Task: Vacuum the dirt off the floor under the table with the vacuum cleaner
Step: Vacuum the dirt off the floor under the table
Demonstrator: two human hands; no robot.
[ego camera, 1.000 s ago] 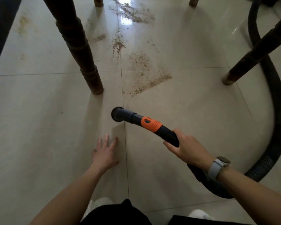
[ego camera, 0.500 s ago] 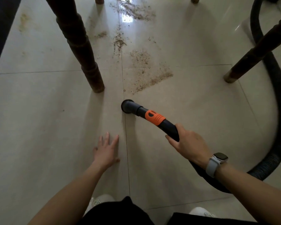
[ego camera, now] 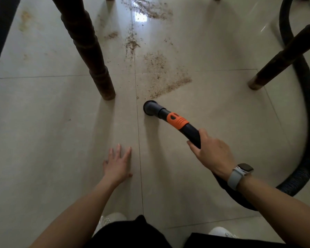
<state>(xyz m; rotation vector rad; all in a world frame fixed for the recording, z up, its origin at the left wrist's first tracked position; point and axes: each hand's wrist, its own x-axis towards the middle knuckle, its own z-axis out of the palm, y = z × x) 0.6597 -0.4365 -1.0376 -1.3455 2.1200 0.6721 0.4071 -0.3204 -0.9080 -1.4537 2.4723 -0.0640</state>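
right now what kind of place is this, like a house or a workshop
Probably a home, likely a dining area: glossy pale floor tiles, turned dark wooden table legs, and a household vacuum hose held in the right hand near scattered dirt.

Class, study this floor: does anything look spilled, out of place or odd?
Yes: brown crumbly dirt is scattered over the pale tiles between the table legs, trailing away past the vacuum nozzle. Nothing looks damaged.
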